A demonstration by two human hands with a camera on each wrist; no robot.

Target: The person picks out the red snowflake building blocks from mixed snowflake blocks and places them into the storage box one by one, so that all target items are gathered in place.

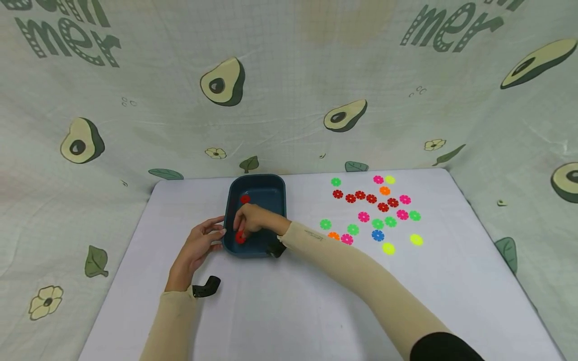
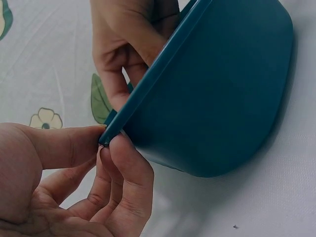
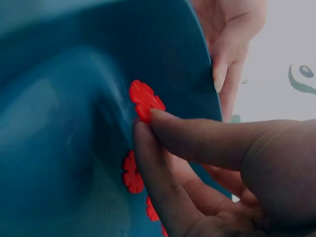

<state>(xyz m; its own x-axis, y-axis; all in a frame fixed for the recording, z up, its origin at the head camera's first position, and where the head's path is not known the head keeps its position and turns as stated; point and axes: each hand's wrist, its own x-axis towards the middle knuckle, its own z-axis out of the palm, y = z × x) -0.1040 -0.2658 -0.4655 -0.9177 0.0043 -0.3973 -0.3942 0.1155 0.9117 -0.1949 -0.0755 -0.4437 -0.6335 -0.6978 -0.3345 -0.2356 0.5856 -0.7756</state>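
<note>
A dark blue plastic tray (image 1: 266,184) with deep walls stands on the left part of the table. My left hand (image 1: 204,244) is at its left side; in the left wrist view the thumb and fingers pinch the tray's rim. My right hand (image 1: 256,219) reaches down inside the tray. Between its thumb and index finger it pinches a red flower-shaped plastic disc (image 3: 143,98), held near the tray wall. More red discs (image 3: 132,172) lie on the tray floor below the fingers, some partly hidden by the hand.
Many flower-shaped discs lie spread on the right half of the white table (image 1: 253,311): a row of dark red discs (image 1: 359,194), green discs (image 1: 377,224), pink discs (image 1: 364,216), yellow discs (image 1: 416,239), orange ones and a blue disc (image 1: 378,235). A patterned cloth (image 1: 280,100) hangs behind.
</note>
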